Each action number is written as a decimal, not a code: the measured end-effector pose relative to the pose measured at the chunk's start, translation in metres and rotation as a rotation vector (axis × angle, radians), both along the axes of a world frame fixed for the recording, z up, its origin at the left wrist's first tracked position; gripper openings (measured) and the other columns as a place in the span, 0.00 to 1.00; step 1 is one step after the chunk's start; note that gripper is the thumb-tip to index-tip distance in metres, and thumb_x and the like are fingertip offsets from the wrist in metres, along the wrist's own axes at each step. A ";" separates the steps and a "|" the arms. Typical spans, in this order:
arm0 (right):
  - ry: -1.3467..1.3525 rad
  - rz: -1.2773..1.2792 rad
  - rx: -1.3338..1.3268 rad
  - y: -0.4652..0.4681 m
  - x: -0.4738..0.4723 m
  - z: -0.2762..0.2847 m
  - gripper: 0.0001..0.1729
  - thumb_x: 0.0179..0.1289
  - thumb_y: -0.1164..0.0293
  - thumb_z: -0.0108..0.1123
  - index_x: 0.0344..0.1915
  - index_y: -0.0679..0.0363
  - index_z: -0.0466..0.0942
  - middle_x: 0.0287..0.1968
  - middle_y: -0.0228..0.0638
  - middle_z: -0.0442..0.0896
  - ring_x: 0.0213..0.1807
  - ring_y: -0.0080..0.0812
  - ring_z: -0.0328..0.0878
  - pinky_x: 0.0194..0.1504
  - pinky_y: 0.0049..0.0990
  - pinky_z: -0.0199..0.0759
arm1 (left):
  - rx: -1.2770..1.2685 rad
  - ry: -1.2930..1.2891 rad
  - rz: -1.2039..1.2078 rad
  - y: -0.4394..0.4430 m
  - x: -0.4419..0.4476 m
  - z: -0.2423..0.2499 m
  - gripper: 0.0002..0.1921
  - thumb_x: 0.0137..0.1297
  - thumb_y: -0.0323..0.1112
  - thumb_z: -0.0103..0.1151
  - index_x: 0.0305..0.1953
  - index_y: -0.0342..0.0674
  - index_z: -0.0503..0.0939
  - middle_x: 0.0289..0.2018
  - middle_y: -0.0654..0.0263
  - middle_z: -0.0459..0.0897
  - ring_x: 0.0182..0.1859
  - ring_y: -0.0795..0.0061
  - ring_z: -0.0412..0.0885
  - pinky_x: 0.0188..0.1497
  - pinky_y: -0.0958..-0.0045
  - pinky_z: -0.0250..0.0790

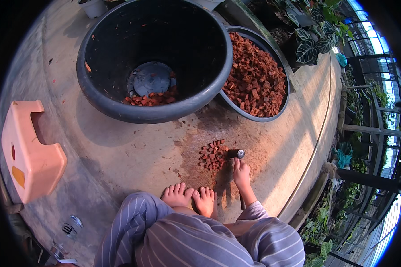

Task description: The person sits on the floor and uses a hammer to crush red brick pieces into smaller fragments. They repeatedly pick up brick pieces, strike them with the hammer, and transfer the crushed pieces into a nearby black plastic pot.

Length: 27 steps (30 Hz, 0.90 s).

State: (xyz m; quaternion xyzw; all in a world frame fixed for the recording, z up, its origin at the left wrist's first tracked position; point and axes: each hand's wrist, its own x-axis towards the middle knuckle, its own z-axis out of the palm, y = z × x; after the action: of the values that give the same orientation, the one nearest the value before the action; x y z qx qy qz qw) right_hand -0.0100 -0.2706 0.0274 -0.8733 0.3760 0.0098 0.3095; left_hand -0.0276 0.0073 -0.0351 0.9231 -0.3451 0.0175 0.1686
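My right hand [242,173] grips what looks like a hammer [237,153], its dark head and round, shiny metal face just beyond my fingers. Most of the handle is hidden by the hand and sleeve. Touching or close beside the head lies a small pile of reddish-brown chunks [214,154], apparently broken brick, on a damp, stained patch of concrete floor [147,150]. My left hand is out of view. My bare feet [190,197] rest just short of the pile, below striped trouser legs [193,237].
A large black tub [153,116] holds a few chunks at its bottom. Beside it, a shallower dark basin [264,118] is heaped with similar pieces. A pink plastic stool [36,160] and a clear bottle [68,233] stand or lie left. Potted plants [312,46] line the right side.
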 end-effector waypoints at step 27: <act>-0.123 -0.102 0.319 -0.011 0.016 0.043 0.27 0.77 0.55 0.43 0.23 0.60 0.68 0.15 0.23 0.64 0.18 0.17 0.62 0.21 0.24 0.56 | 0.006 -0.063 -0.005 0.000 0.004 0.002 0.08 0.64 0.52 0.53 0.36 0.60 0.76 0.42 0.73 0.79 0.41 0.66 0.76 0.41 0.62 0.66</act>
State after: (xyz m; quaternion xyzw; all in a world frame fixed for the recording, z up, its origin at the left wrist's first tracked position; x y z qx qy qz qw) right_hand 0.0064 -0.2819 0.0704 -0.7919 0.3939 0.0003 0.4666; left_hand -0.0232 0.0070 -0.0335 0.9217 -0.3527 0.0449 0.1550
